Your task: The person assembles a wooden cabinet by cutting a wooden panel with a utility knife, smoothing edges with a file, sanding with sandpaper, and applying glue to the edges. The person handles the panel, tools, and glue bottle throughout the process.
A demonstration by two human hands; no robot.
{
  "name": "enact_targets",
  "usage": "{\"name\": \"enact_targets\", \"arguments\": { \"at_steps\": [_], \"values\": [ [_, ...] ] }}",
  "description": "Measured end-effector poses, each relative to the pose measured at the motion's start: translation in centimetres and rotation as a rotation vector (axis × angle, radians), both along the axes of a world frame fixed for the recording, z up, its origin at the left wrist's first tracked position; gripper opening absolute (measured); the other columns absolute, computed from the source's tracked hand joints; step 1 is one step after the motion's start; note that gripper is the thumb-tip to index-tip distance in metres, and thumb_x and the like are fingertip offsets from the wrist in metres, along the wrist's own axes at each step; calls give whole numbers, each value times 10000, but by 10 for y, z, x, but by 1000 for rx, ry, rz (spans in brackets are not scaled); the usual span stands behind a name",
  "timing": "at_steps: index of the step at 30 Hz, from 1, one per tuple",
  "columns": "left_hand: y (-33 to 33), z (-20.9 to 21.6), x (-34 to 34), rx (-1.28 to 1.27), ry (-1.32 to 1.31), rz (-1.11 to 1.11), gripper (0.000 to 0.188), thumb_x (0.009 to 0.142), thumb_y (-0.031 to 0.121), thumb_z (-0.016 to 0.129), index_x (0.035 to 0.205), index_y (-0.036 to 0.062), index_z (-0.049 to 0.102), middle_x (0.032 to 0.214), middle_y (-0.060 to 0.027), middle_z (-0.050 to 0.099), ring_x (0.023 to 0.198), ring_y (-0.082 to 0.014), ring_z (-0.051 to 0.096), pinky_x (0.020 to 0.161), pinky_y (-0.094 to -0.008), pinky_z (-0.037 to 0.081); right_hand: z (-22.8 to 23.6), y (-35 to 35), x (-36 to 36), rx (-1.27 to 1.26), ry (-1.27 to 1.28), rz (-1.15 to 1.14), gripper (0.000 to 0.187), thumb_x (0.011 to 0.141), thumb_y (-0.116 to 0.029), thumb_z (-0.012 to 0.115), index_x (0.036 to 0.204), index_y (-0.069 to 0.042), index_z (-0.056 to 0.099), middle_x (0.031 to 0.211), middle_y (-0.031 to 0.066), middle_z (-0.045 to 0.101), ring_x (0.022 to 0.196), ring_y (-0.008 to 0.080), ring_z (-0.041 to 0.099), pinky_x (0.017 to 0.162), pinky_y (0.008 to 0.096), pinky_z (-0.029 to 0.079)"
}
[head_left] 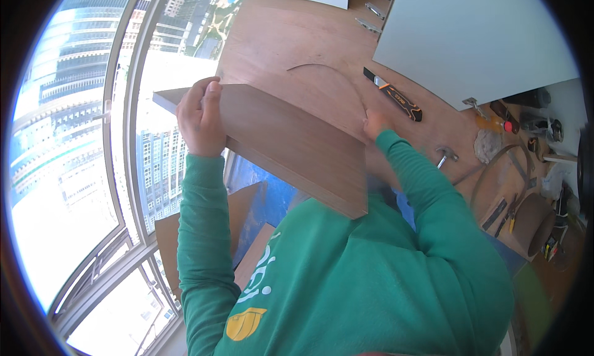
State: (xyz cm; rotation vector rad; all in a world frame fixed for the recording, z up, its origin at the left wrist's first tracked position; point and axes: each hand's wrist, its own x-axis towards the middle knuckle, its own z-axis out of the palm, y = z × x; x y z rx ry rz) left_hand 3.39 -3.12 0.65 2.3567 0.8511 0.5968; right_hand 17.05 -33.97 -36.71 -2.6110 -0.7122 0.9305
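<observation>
A brown wood-grain board [297,142] is tilted in front of my body, with its near corner close to my sweater. My left hand [204,118] grips its far left end, thumb on the upper face and fingers around the edge. To the right of the board, my right hand [377,122] is low over the worktop with its fingers closed. A thin, dark, curved strip [331,67] arcs across the worktop and runs into those fingers. Beyond that hand lies an orange and black utility knife [399,101] with its blade pointing away to the left.
The wooden worktop [266,34] meets a tall window [111,108] at left. White hinged panels [476,40] stand at the far right. A hammer [444,155], a coiled brown strip [482,170], a roll of banding [533,223] and several tools lie at right. Cardboard [244,201] sits below left.
</observation>
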Motion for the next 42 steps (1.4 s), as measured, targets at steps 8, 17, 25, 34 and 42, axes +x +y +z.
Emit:
{"name": "enact_targets", "arguments": {
  "at_steps": [8, 17, 25, 34, 42],
  "values": [
    [5, -4, 2, 96, 64, 3, 286, 1023, 351, 648, 1070, 107, 789, 1033, -99, 787, 1046, -291, 698, 1059, -437, 433, 61, -37, 33, 459, 3, -321, 158, 929, -144, 746, 996, -68, 626, 792, 72, 634, 721, 224, 640, 684, 400, 538],
    [5, 0, 6, 206, -90, -123, 243, 1001, 348, 669, 1003, 130, 775, 959, -46, 766, 995, -262, 689, 999, -435, 447, 88, -166, 8, 529, 262, -651, 156, 1008, -10, 598, 1162, -9, 621, 854, 53, 651, 648, 130, 640, 586, 307, 541],
    [14, -8, 3, 243, -313, -309, 256, 994, 341, 674, 888, 118, 740, 836, -44, 712, 880, -270, 672, 971, -433, 451, 49, -337, -173, 522, -354, -1762, 78, 1034, -136, 503, 1084, -78, 520, 824, 94, 581, 536, 201, 563, 453, 342, 449],
    [47, -20, -18, 359, -284, -845, 436, 902, 539, 777, 769, 132, 692, 763, -23, 657, 775, -241, 646, 809, -386, 480, 66, -224, -395, 67, 539, -1514, 106, 1019, -132, 507, 991, -45, 561, 737, 99, 562, 524, 202, 538, 470, 339, 430],
    [57, -19, -23, 395, -431, -1034, 333, 834, 423, 871, 984, 149, 755, 873, 15, 724, 818, -218, 685, 784, -386, 493, 140, -129, -496, -140, 819, -1048, 173, 1006, -128, 510, 909, -15, 598, 659, 104, 544, 513, 203, 516, 485, 337, 414]
  ]
}}
